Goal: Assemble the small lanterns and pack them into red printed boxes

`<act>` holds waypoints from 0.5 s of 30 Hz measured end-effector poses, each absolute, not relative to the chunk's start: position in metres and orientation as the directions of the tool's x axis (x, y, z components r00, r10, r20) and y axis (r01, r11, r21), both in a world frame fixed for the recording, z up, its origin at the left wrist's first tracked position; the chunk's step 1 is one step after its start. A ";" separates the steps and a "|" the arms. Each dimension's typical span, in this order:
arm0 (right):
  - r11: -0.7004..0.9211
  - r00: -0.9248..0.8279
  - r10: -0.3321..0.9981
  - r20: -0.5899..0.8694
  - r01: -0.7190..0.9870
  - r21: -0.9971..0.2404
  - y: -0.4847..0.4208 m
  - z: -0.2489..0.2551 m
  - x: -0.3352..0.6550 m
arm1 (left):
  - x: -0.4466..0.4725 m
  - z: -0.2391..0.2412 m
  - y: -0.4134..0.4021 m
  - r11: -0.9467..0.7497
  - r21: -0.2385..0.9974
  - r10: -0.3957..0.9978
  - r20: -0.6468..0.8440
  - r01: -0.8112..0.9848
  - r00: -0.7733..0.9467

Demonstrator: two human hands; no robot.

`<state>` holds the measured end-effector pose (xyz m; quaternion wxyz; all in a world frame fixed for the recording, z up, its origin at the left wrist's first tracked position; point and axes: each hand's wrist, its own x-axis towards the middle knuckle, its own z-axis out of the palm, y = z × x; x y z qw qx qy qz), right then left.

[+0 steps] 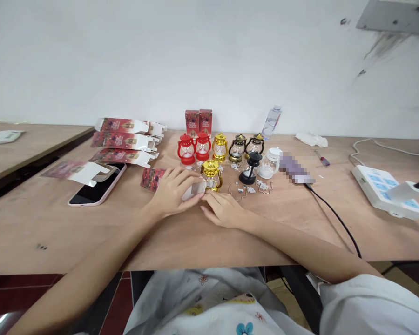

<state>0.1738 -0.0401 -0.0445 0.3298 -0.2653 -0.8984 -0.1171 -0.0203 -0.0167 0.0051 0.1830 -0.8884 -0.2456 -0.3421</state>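
A small red printed cardboard box [152,179] lies on the table, its white open end [196,189] facing right. My left hand [176,191] is closed over the box, covering its middle. At that open end, my right hand [225,209] has its fingertips bent against the lower edge of the box, with the thumb a little lower. Just behind the fingertips stands a gold lantern [210,173]. Farther back, a row holds red lanterns [186,150], another gold lantern [219,148] and bronze lanterns [237,149]. A black lantern [250,168] and a white lantern [269,163] stand to the right.
Unfolded boxes [120,140] are stacked at left beside a phone [97,186]. Two closed red boxes [205,122] and a bottle [272,122] stand by the wall. Wire handles and small parts [251,189] lie right of my hands. A power strip [387,190] and screwdriver [323,159] are farther right.
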 end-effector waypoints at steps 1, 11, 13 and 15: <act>0.834 -0.640 0.406 0.652 0.552 0.023 -0.040 -0.044 0.174 | -0.021 0.005 -0.016 -0.810 -0.157 0.312 0.701 0.566 0.641; 0.821 -0.590 0.507 0.629 0.553 -0.143 -0.041 -0.044 0.176 | -0.022 0.005 -0.016 -0.790 -0.130 0.343 0.717 0.599 0.607; 0.818 -0.581 0.510 0.634 0.556 -0.148 -0.041 -0.044 0.175 | -0.022 0.005 -0.016 -0.796 -0.138 0.330 0.718 0.590 0.613; 0.815 -0.579 0.517 0.631 0.559 -0.155 -0.041 -0.044 0.175 | -0.022 0.005 -0.016 -0.793 -0.151 0.317 0.726 0.591 0.611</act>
